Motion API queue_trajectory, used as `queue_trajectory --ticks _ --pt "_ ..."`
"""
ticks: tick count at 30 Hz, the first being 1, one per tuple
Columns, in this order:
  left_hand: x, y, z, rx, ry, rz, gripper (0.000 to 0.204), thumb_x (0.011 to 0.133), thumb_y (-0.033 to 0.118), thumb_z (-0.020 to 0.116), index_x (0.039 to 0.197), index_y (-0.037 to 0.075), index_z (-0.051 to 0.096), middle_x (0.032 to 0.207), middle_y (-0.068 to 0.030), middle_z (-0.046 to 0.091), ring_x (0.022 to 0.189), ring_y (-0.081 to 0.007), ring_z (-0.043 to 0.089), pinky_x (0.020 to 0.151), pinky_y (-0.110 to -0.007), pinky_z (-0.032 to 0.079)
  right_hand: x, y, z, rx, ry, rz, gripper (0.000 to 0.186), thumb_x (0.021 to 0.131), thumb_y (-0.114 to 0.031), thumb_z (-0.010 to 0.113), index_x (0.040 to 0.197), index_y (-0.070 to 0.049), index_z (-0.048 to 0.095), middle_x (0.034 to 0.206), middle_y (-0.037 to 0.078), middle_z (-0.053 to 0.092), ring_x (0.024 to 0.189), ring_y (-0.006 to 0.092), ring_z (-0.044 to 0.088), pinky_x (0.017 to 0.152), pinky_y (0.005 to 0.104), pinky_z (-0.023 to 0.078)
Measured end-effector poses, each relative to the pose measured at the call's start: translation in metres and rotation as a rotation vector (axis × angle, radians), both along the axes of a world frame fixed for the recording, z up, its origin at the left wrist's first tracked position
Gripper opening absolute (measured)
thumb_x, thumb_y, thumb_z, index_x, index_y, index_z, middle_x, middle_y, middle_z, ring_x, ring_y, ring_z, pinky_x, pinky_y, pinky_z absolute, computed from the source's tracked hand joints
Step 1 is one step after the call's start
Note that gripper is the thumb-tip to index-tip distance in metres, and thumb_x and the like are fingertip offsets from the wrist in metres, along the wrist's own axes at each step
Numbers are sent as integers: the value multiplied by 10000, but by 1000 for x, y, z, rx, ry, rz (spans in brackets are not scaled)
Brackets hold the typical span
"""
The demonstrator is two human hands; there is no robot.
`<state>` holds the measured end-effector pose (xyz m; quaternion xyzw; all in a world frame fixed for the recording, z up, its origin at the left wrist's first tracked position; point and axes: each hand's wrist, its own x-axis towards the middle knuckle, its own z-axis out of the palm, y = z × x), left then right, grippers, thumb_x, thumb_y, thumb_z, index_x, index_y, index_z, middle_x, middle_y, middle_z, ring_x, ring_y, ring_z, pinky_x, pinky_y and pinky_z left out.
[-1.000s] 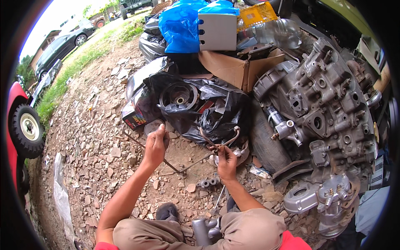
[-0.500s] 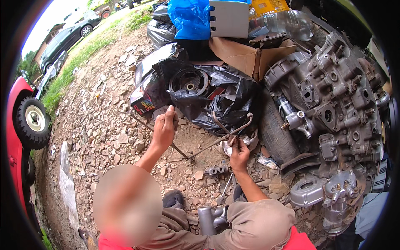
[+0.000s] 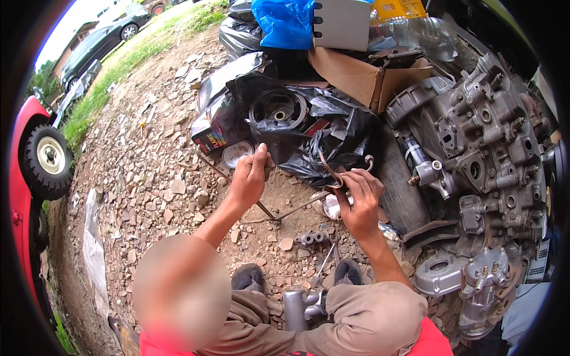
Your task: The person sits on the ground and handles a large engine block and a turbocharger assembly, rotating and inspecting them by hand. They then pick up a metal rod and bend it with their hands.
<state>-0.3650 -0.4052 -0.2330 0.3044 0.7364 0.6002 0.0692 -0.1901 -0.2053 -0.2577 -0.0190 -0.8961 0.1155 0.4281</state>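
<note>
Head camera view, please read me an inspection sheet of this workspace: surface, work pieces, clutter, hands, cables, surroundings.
Surface: bare dirt ground strewn with stone chips.
Work pieces: brown bent metal piece; thin bent rod, partly hidden.
Clutter: black plastic bag, open cardboard box, worn tyre, large engine part at right.
Left hand: closed, contents hidden.
Right hand: gripping the brown bent metal piece.
Cables: nothing clearly seen.
Surroundings: red vehicle at left; grass and dark car beyond.
</note>
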Motion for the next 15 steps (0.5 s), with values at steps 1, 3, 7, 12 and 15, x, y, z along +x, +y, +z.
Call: queue_trajectory --ticks 1,3,7,12,15 --pt "0 -2 -1 1 17 15 606 1066 427 344 570 83 399 510 55 335 487 -80 310 483 -286 247 -4 0 -1 -7 -1 3 276 795 -138 758 1041 -56 663 1065 35 673 1116 229 579 963 405 346" --pt "3 -3 4 -4 49 25 608 1065 435 352 575 78 399 518 57 332 492 -80 321 484 -278 255 -10 -2 3 -26 -6 -10 265 795 -137 758 1026 -59 655 1059 41 670 1106 233 583 958 404 348" --pt "15 -1 11 31 254 143 308 1042 298 484 1072 -6 518 928 -132 572 820 -210 526 781 -348 448 -8 5 4 -13 -47 -41 201 846 -152 721 1005 -57 644 1010 57 658 1065 245 586 938 406 352" --pt "35 -18 15 84 965 -23 402 800 8 672 1179 31 538 1152 -168 557 1096 -312 548 941 -434 447 2 17 0 -17 -86 -118 177 882 -166 678 999 -45 623 998 90 651 1048 273 575 935 427 353" --pt "57 -6 2 -125 737 -598 272 820 39 662 1083 29 596 1066 -152 632 1025 -310 613 897 -434 498 10 19 -5 -52 -153 -167 174 892 -173 663 995 -39 619 991 106 647 1049 290 569 931 441 356"
